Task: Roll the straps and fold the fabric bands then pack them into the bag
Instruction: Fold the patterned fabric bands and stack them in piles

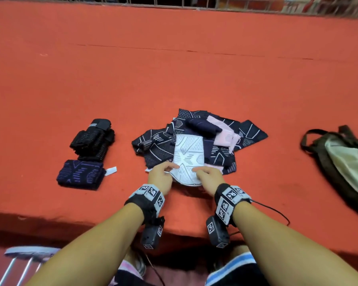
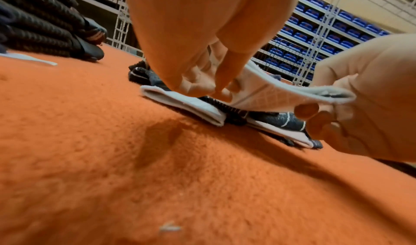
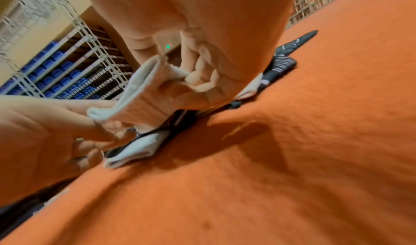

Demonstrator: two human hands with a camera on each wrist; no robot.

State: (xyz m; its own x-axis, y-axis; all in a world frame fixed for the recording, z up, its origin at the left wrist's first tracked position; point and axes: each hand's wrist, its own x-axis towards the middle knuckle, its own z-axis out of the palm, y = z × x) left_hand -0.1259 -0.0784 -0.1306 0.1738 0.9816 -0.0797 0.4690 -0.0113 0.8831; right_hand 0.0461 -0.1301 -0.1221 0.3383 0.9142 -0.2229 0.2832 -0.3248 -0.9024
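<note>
I am folding, not yet packing: my left hand [image 1: 161, 176] and my right hand [image 1: 209, 176] each pinch the near edge of a white knitted fabric band with a raised grey pattern [image 1: 188, 155], thumb against fingertips, the other fingers curled in. The edge is lifted a little between my hands; the rest of the band runs away from my fingers and lies on a loose heap of navy and pink patterned bands [image 1: 215, 137].

Out past my left hand sit a folded navy band with purple markings [image 1: 80, 174] and, beyond it, a stack of rolled black straps [image 1: 93, 139], so I judge several pieces done. The dark bag with a pale panel [image 1: 343, 159] lies well away beyond my right hand.

Next, I think, both pinches should carry this edge forward together, keeping the corners level.
</note>
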